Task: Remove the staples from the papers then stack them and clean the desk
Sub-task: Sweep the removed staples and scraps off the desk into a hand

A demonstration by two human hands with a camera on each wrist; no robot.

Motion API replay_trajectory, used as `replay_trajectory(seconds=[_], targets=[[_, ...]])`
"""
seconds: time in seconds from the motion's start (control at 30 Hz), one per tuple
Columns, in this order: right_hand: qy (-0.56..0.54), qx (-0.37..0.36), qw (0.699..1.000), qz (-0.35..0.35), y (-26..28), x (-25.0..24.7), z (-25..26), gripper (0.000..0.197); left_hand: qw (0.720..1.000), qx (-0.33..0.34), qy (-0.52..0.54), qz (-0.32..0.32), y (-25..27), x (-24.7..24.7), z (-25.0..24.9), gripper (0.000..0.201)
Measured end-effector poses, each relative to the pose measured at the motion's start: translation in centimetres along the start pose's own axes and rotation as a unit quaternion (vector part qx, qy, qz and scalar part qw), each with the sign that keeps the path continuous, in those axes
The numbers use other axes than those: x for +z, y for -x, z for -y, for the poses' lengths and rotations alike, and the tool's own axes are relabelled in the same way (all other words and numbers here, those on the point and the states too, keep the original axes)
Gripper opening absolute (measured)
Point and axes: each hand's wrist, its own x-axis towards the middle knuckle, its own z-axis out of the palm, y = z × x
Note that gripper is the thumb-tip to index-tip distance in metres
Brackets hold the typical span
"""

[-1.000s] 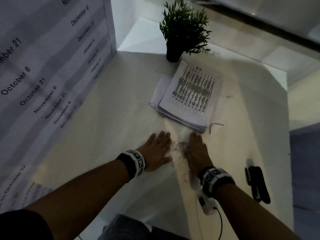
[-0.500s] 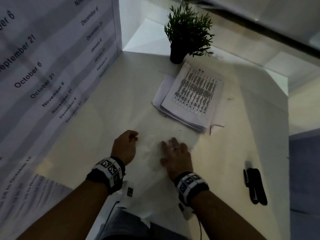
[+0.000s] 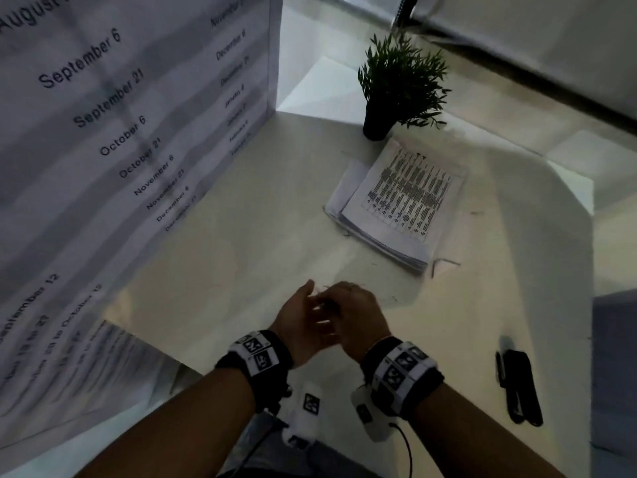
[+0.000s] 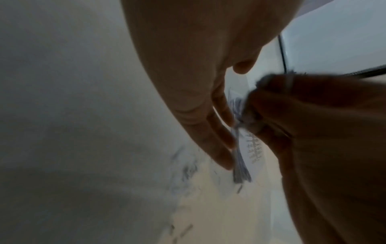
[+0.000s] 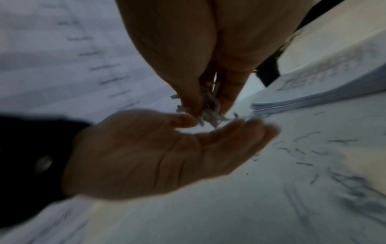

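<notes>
Pale desk [image 3: 213, 257], dim light; a large dated wall chart [image 3: 113, 125] stands along its left edge, printed with months from August to February

Item 1: stack of papers [image 3: 396, 205], far right of centre, top sheet a printed table, edges roughly squared, just in front of a potted plant [image 3: 400, 84] in a dark pot

Item 2: black staple remover [image 3: 518, 386], near right edge of the desk, well apart from both hands

Item 3: left hand [image 3: 298, 322], raised just above the desk near its front edge, palm turned up and cupped, fingers relaxed and loosely spread; the right wrist view shows the open palm [image 5: 146, 153] lying under the other hand's fingertips

Item 4: right hand [image 3: 356, 317], touching or just over the left, fingertips bunched together and pinching a cluster of removed staples [image 5: 208, 110] over the cupped palm

Item 5: loose staples [image 5: 309, 158], scattered on the desk beside the hands, between them and the paper stack; blurred, count not readable

Item 6: marker-tagged wristbands with cabled white camera units on both wrists
</notes>
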Motion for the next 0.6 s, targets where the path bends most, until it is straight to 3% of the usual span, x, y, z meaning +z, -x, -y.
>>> replay_trajectory(seconds=[0.1, 0.2, 0.3, 0.4, 0.43, 0.5, 0.6], targets=[[0.152, -0.069, 0.986, 0.023, 1.0, -0.3, 1.5, 0.021, 0.999, 0.025, 0.035, 0.018, 0.0, 0.8, 0.4, 0.052], [0.07, -0.083, 0.992, -0.058, 2.6, -1.6, 1.2, 0.024, 0.994, 0.099, 0.031, -0.042, -0.6, 0.7, -0.2, 0.027], [-0.028, 0.033, 0.992, -0.122, 4.1, -1.6, -2.5, 0.027, 0.984, 0.14, 0.028, -0.108, -0.9, 0.1, -1.0, 0.031], [-0.04, 0.258, 0.965, -0.024, 5.0, 0.5, -8.2, 0.051, 0.981, 0.141, 0.041, -0.13, -1.3, -1.9, -1.6, 0.033], [-0.03, 0.3, 0.953, 0.021, 5.1, 1.4, -9.2, 0.061, 0.98, 0.14, 0.047, -0.134, -1.3, -2.7, -1.8, 0.034], [0.012, 0.32, 0.944, 0.082, 4.4, 3.3, -9.4, 0.071, 0.978, 0.141, 0.058, -0.14, -1.2, -4.0, -2.2, 0.035], [0.042, 0.272, 0.954, 0.118, 1.7, 5.0, -7.0, 0.073, 0.975, 0.15, 0.065, -0.15, -0.7, -5.2, -2.6, 0.037]])
